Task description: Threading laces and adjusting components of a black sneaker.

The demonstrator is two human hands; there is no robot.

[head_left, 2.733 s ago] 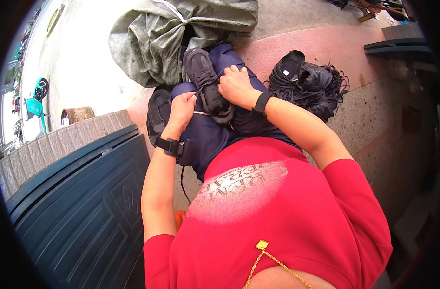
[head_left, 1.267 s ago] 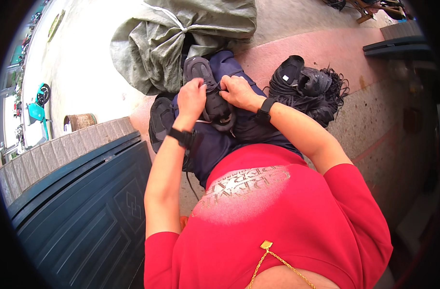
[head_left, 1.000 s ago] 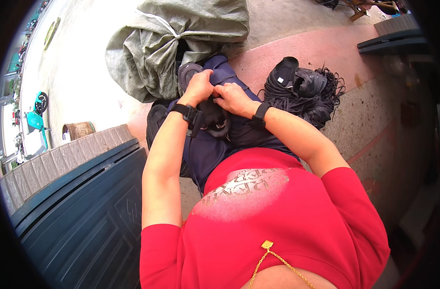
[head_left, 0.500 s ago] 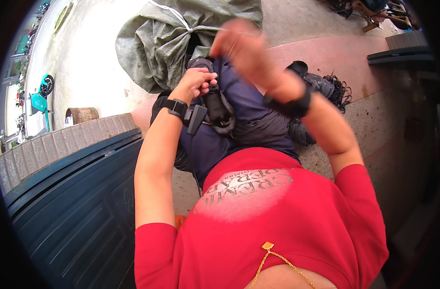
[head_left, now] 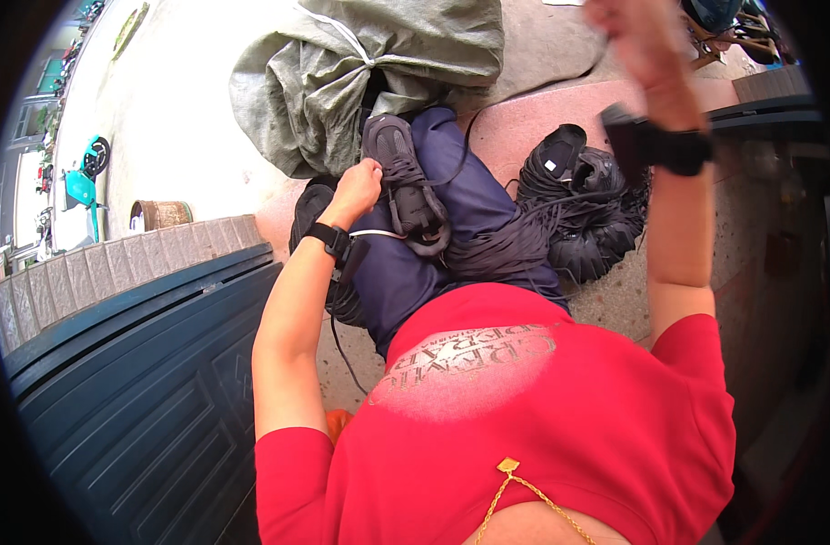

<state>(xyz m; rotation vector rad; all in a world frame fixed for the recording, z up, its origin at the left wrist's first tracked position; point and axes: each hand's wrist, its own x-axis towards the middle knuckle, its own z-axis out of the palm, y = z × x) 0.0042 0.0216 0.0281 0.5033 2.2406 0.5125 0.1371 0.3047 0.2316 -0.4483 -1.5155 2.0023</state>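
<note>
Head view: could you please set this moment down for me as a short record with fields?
Left hand: left hand grips the dark sneaker at its heel end.
Right hand: right hand raised high and blurred, pulling a dark lace taut.
Sneaker: rests sole-down on the person's lap, on navy trousers.
Nearby: grey-green sack beyond the knee; pile of black shoes at the right.

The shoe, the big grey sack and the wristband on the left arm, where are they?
shoe [head_left: 406,182], head view, on its laces.
grey sack [head_left: 360,64], head view, on its crumpled side.
wristband [head_left: 328,238], head view, on the strap.
</note>
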